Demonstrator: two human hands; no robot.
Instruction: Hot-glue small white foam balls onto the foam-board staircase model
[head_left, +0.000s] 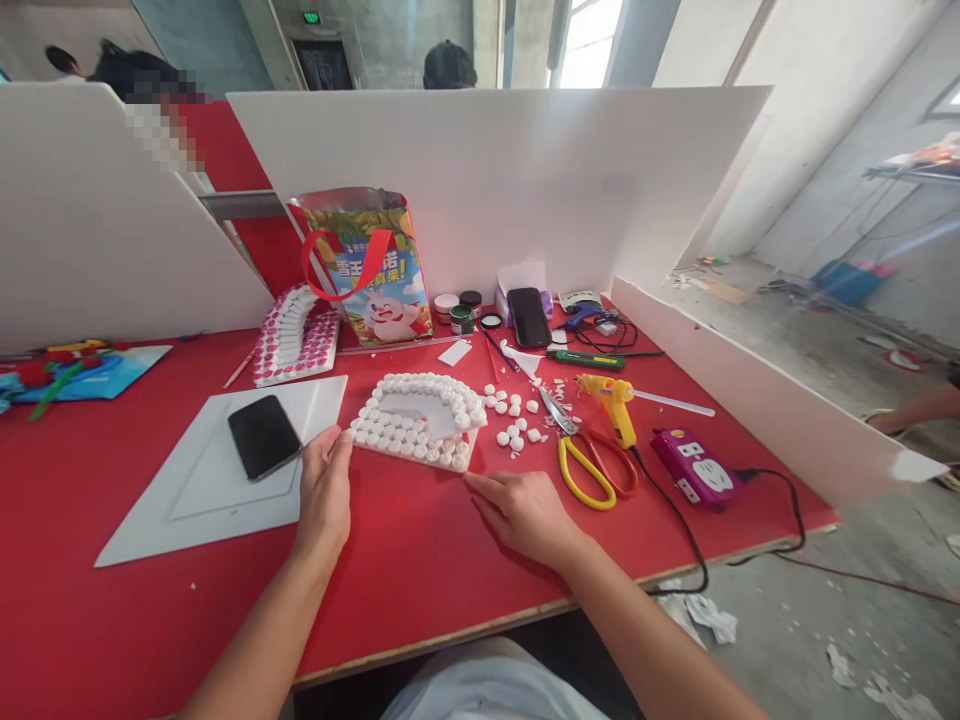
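Note:
A flat board covered with rows of small white round pieces (409,437) lies on the red table, with a bare pale patch in its middle. My left hand (326,490) has its fingers closed on the board's left corner. At the near right corner my right hand (525,510) touches the edge with extended fingertips, its fingers apart. Loose white pieces (516,441) lie just right of the board. Beyond them are scissors with yellow and red handles (585,475) and a yellow glue gun (616,410) with a glue stick in it.
On the red table (247,620), a black phone (264,437) rests on a white sheet (202,500) at left. A purple power strip (697,468) and its cable are at right. Behind stand a colourful bag (386,290), a pink-and-white piece (296,335), jars (461,320) and white partitions (487,190).

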